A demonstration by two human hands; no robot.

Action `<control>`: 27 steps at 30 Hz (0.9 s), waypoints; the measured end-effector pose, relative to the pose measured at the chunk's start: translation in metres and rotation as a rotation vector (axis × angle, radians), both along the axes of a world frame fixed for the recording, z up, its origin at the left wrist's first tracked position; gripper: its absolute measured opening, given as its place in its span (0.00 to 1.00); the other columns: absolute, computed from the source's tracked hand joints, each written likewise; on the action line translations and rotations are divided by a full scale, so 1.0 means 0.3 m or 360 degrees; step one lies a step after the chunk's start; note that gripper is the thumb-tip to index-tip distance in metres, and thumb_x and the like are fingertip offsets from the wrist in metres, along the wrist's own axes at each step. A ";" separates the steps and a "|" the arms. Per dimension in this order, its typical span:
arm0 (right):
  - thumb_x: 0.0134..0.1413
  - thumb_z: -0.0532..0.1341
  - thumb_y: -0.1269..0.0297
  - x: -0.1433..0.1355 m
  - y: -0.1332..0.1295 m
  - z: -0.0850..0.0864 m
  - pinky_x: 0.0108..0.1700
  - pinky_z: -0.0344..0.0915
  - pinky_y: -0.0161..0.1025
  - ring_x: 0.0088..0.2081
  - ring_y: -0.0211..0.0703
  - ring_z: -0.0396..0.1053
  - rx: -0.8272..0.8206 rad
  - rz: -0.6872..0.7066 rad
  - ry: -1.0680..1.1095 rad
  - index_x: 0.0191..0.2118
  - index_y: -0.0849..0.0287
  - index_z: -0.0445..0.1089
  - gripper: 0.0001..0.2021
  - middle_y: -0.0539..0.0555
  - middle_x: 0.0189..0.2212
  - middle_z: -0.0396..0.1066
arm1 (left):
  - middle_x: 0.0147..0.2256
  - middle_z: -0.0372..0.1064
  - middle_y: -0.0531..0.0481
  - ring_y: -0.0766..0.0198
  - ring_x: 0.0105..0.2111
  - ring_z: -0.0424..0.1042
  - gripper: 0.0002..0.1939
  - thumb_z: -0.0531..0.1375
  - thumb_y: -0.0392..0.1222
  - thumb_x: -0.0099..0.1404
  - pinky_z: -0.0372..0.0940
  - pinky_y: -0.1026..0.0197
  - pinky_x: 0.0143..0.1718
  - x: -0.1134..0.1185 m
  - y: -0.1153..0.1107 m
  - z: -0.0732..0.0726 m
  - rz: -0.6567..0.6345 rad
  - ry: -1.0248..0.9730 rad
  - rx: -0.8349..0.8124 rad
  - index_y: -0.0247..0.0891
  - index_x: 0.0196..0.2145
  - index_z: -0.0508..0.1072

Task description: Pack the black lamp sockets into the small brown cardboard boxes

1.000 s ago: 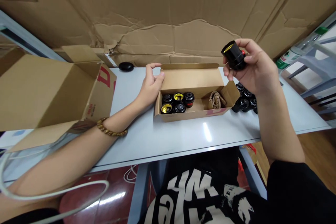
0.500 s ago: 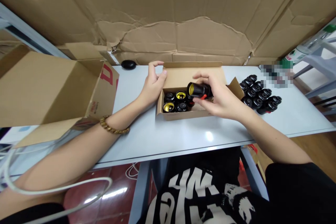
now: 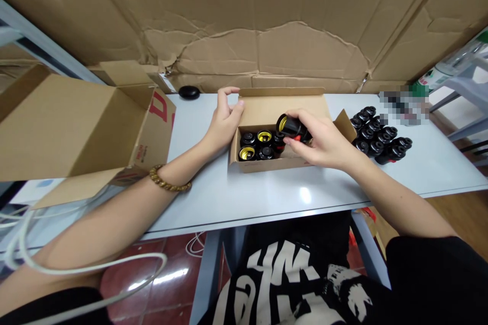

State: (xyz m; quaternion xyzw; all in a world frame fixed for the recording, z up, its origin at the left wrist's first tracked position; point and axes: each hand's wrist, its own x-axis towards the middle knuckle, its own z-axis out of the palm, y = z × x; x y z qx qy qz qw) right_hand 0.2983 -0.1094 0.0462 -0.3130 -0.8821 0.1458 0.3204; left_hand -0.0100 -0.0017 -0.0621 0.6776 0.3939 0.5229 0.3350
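My right hand grips a black lamp socket with a red part on its side. The socket tilts above the open small cardboard box, its brass-coloured threaded mouth facing left. Inside the box's left part stand several more sockets, some mouth up, such as the yellow-lined socket, and others showing black capped ends. My left hand is closed on the box's left side at the raised lid, thumb against the lid edge. The palm hides part of that corner.
On the table, several black sockets stand grouped right of the box. A large open carton is at the left. A black oval object lies by the cardboard wall. A white cable loops at lower left.
The socket in my right hand has come slightly lower and steeper, its mouth tipped more upward. My left hand keeps its place at the box. The whole view has shifted a little.
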 end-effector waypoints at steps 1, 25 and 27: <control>0.76 0.63 0.58 0.001 -0.001 0.000 0.44 0.81 0.47 0.40 0.51 0.81 0.0016 0.0012 0.0003 0.62 0.56 0.71 0.16 0.59 0.48 0.84 | 0.35 0.69 0.54 0.62 0.28 0.74 0.40 0.62 0.81 0.77 0.75 0.55 0.40 0.000 0.000 0.000 -0.0003 -0.0005 0.0002 0.49 0.67 0.62; 0.77 0.62 0.59 0.020 0.017 -0.016 0.52 0.82 0.51 0.47 0.55 0.84 0.0338 -0.0003 0.0009 0.64 0.58 0.75 0.18 0.61 0.51 0.86 | 0.35 0.69 0.55 0.61 0.28 0.75 0.39 0.63 0.81 0.76 0.78 0.53 0.41 0.007 -0.009 0.002 0.0035 -0.0037 0.0002 0.50 0.66 0.64; 0.76 0.62 0.59 0.017 0.013 -0.014 0.52 0.82 0.51 0.47 0.56 0.84 0.0304 -0.0018 -0.0010 0.64 0.57 0.75 0.18 0.61 0.51 0.86 | 0.35 0.69 0.55 0.61 0.28 0.75 0.39 0.63 0.81 0.76 0.78 0.52 0.41 0.007 -0.007 -0.001 0.0035 -0.0042 0.0021 0.50 0.66 0.64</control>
